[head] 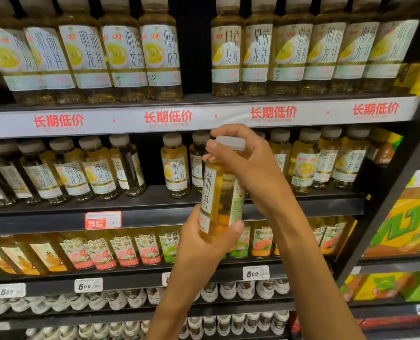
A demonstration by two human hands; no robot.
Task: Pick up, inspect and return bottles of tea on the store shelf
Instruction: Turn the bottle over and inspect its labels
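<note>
dim, soft, wide-angle edge distortion

"500" on shelf price tags point(256, 273)

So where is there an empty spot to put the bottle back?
On the second shelf there is a dark gap between a turned bottle and the next one. The top shelf has a gap mid-row. Elsewhere bottles stand packed. The held bottle is gripped by left hand and right hand.
</note>
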